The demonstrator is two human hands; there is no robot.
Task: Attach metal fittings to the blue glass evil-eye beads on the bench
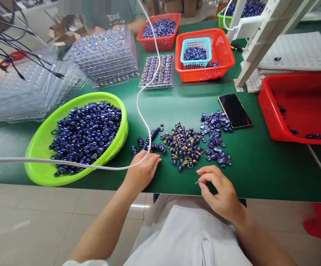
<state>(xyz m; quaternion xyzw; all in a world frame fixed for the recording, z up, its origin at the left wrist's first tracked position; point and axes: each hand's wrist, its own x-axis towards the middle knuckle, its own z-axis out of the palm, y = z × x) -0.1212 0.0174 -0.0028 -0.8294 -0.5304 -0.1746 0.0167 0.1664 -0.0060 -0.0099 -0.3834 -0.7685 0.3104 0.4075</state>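
Note:
My left hand (141, 170) lies back-up at the near end of rows of shiny dark blue ring-like parts (158, 147). Its fingertips are mostly hidden, so what it holds, if anything, does not show. Thumb and forefinger of my right hand (218, 188) pinch a small thin greenish piece (197, 182), too small to name, just above the table. Between the hands and farther back is a loose pile of small blue parts with gold and orange bits (184, 144). Right of that pile are scattered dark blue caps (217, 135).
A green basket (123, 129) heaped with blue parts stands left, a white cable (138, 99) crossing it. Behind are stacked clear trays (113, 66), a filled tray (157, 72) and a red basket (206, 75). A phone (235, 110) and red bin (271, 122) sit right.

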